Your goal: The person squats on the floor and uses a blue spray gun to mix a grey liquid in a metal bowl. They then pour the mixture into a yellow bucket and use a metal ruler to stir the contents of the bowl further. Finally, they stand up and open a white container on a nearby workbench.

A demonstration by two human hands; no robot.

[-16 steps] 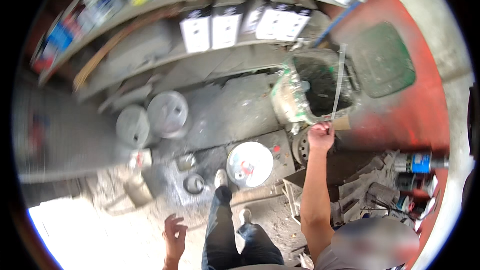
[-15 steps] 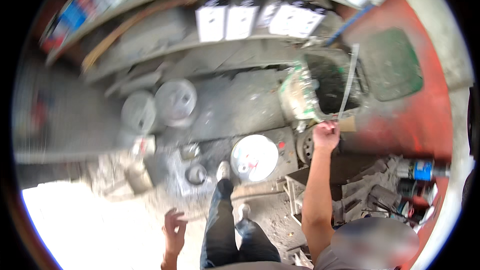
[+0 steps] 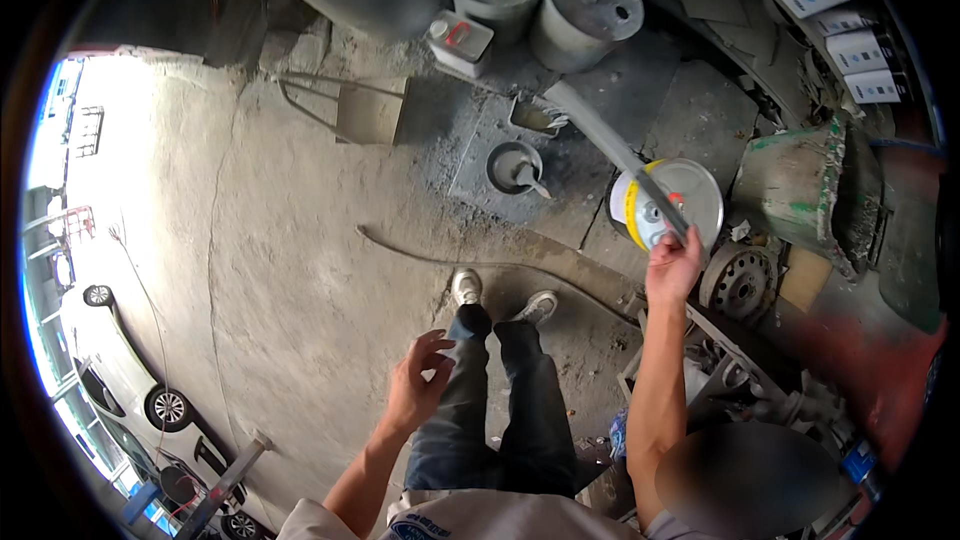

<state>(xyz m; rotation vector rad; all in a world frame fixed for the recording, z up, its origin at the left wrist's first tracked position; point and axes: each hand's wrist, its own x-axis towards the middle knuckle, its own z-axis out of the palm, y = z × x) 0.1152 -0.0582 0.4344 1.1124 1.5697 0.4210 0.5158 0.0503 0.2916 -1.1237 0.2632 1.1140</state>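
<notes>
My right hand (image 3: 675, 265) is closed on the lower end of a long, flat grey strip (image 3: 610, 140). The strip slants away to the upper left and passes above a round metal can (image 3: 705, 185) with a yellow band. What the strip is made of I cannot tell. My left hand (image 3: 418, 385) hovers in front of my left thigh, its fingers loosely bent and apart, with nothing visible in it. Past the strip, on the floor, stands a round pot (image 3: 497, 165) with a grey-coated tool (image 3: 530, 178) in it. Just beyond the pot lies a small rectangular tray (image 3: 532, 120).
Two grey drums (image 3: 588, 15) and a white jug (image 3: 460, 43) stand at the back. A lined bin (image 3: 790, 185) and a wheel rim (image 3: 738, 280) are on the right. A hose (image 3: 450, 261) crosses the floor before my shoes. A car (image 3: 135, 385) shows far left.
My view has swung left, bringing the floor and car in. The strip, upright over the bin before, now slants left over the can. My left hand sits higher and nearer my legs.
</notes>
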